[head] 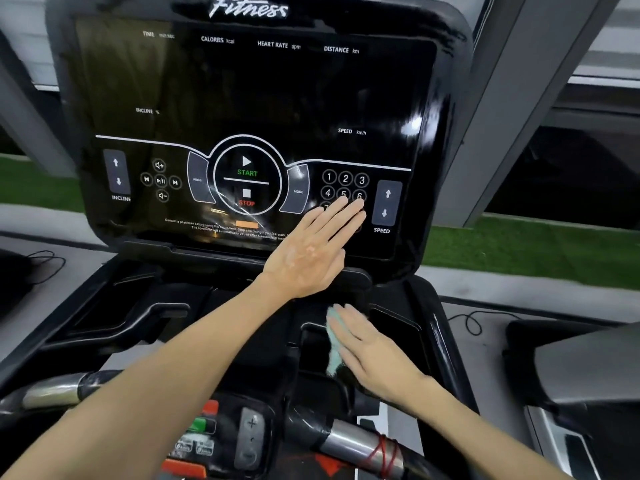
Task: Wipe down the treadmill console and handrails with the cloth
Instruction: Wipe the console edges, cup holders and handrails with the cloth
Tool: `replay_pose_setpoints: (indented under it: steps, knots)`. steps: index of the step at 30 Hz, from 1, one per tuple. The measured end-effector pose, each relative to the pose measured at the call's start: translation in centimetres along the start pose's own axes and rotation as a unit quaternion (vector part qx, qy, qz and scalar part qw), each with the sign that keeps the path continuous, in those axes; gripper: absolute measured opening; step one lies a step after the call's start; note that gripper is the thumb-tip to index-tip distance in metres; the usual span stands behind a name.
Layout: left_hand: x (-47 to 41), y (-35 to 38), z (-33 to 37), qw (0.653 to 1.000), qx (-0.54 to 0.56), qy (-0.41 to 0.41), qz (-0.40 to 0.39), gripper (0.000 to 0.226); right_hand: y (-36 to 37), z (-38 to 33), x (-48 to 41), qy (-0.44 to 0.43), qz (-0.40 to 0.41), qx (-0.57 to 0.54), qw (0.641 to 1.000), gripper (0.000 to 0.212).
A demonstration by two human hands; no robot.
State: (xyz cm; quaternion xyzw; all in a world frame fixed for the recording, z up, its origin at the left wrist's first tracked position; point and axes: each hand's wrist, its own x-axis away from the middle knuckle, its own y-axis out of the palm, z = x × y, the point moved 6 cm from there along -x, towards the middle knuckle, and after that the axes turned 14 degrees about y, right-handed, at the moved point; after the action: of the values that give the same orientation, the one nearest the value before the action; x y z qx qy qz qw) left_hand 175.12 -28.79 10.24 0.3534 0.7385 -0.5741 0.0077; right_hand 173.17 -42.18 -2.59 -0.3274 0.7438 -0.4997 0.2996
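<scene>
Fingers (346, 216) straight and pressed together, the person's left hand (308, 252) is lying flat against the lower right of the treadmill console (242, 91). Its tips are covering the bottom rows of the number keypad (344, 178), where only 1 to 6 are showing. The hand is resting between the round START/STOP dial (246, 178) and the SPEED arrows (387, 202), and it is holding nothing.

Below it, the right hand (375, 355) is pressing down, its fingers straight and close together, on a pale green cloth (333, 358). The cloth is showing only as a crumpled strip along the hand's left edge. It is lying on the black tray (394, 327) under the screen, at the rim of a recessed pocket just right of centre.

Both bare forearms are reaching in from the bottom corners of the view. Nearer the person, the left handrail (55, 393) and the right handrail (356, 441), both metal, are flanking a small panel of plus and minus buttons (251, 438). The right one is wound with red cord (384, 452).

The console's screen is dark, with white labels for calories, heart rate, distance, incline and speed. Beyond the machine, a strip of green turf (519, 251) is running along a pale floor, and a thin black cable (471, 322) is looping there at right.
</scene>
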Motion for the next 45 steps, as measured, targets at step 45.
replay_pose_setpoints:
  steps: [45]
  knots:
    - [-1.8, -0.5, 3.2, 1.0, -0.019, 0.009, 0.009, 0.061, 0.2, 1.9, 3.6, 0.061, -0.024, -0.161, 0.985, 0.056]
